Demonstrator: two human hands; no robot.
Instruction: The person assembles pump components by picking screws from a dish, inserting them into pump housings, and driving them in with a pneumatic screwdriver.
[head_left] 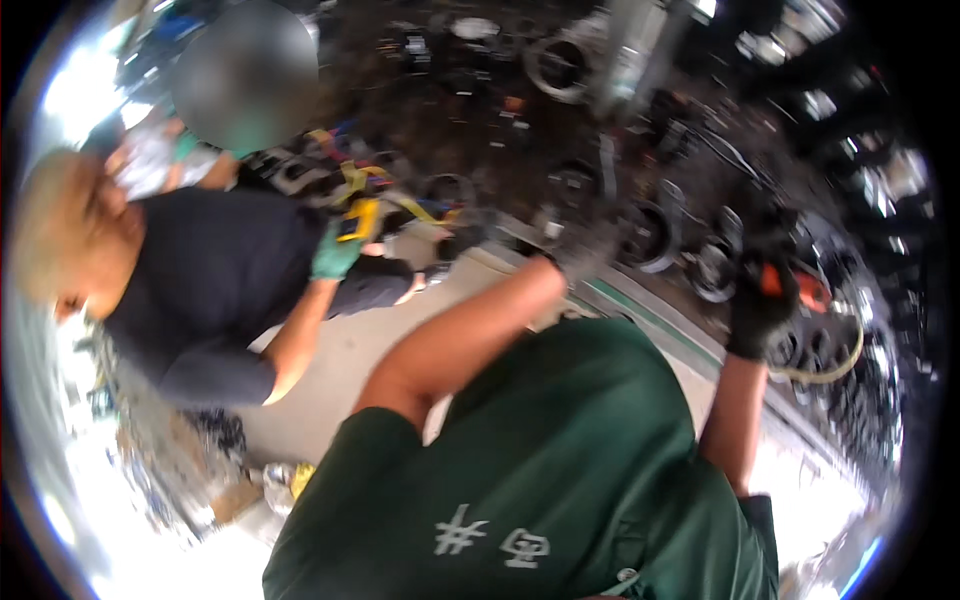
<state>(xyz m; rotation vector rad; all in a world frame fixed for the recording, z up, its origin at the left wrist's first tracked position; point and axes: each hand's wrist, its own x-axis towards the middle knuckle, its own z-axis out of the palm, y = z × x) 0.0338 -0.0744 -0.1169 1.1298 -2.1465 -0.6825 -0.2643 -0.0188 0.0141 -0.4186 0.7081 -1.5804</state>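
Note:
My right hand (765, 310), in a dark glove, is closed around an orange-red air tool (812, 290). A pale hose (855, 360) curves down from the tool's far side. Close to that hand, on the dark bench, lies a round metal part (712, 270). My left hand (590, 245), also in a dark glove, reaches over the bench's near edge beside a dark ring-shaped part (650, 240). Motion blur smears its fingers, so I cannot make out whether it holds anything.
A co-worker in a dark shirt (215, 280) bends close on my left, a green-gloved hand (335, 252) on a yellow tool (358, 220). Another person (150, 150) is beyond. Greasy parts crowd the bench (450, 130); a metal post (635, 60) rises at the back.

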